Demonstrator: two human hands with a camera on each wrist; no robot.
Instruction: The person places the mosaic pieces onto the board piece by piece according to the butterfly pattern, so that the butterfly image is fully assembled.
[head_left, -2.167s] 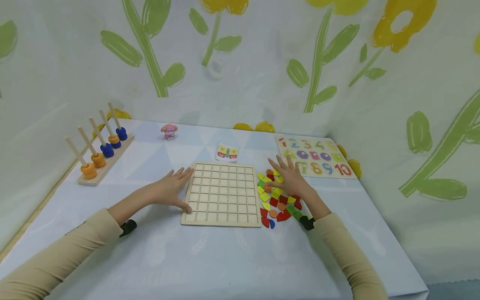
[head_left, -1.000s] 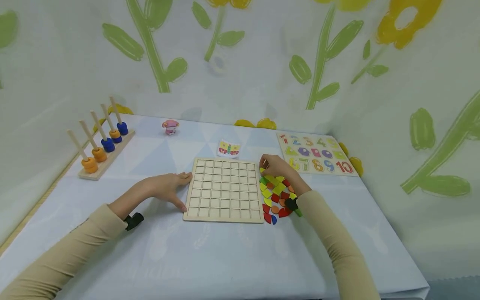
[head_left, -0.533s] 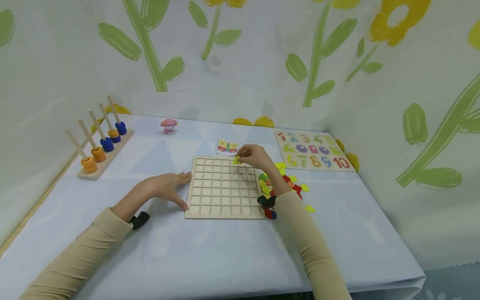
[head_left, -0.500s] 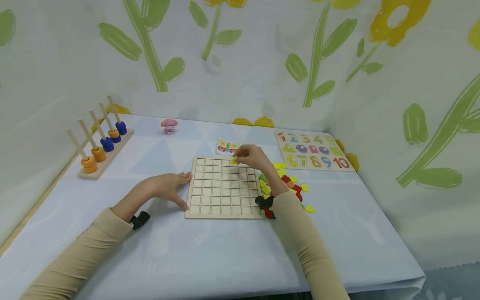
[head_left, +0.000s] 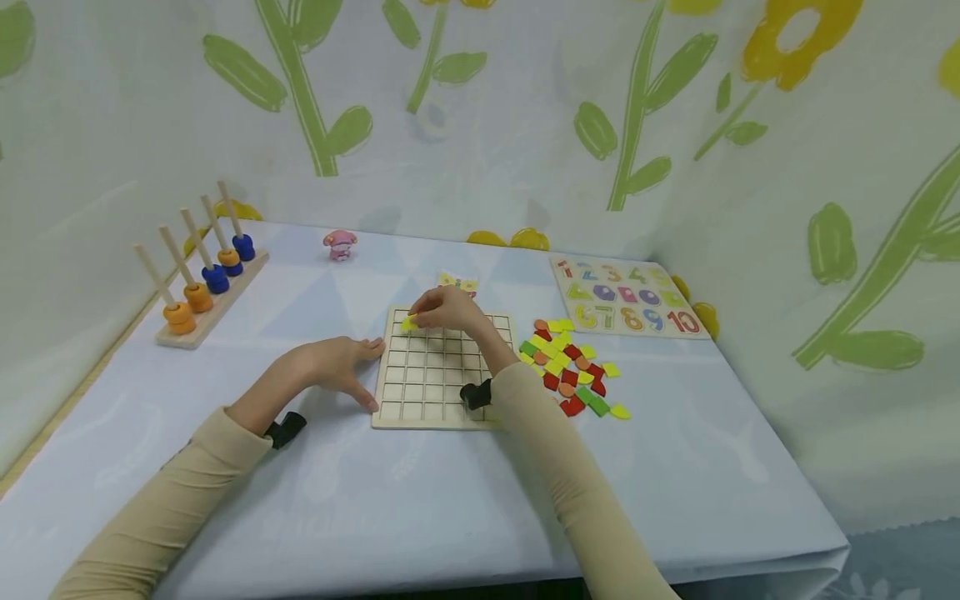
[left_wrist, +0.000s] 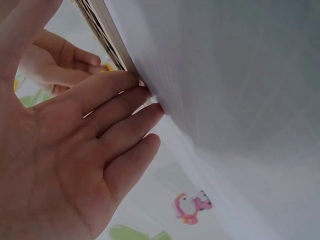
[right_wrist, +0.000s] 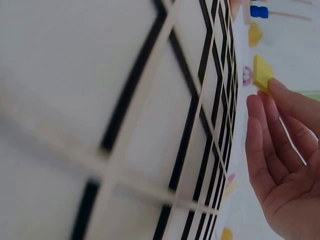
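Note:
A square wooden grid board (head_left: 427,387) lies on the table. My left hand (head_left: 337,367) rests along its left edge with fingers extended; in the left wrist view the left hand (left_wrist: 85,145) has its fingertips at the board's side. Over the board's far left squares, my right hand (head_left: 453,312) pinches a yellow puzzle piece (head_left: 408,323) between thumb and finger. The right wrist view shows the yellow piece (right_wrist: 261,74) clear of the board. A picture card (head_left: 458,283) lies behind the board, partly hidden by the right hand.
Loose red, green, yellow and orange pieces (head_left: 570,367) lie right of the board. A number puzzle board (head_left: 630,297) sits behind them. At the left stands a peg stacker (head_left: 217,304) with orange and blue beads. A small pink figurine (head_left: 340,245) stands at the back.
My right hand picked a yellow piece from the loose pile, then carried it leftward across the board's far side to the far left squares. The left hand settled against the board's left edge.

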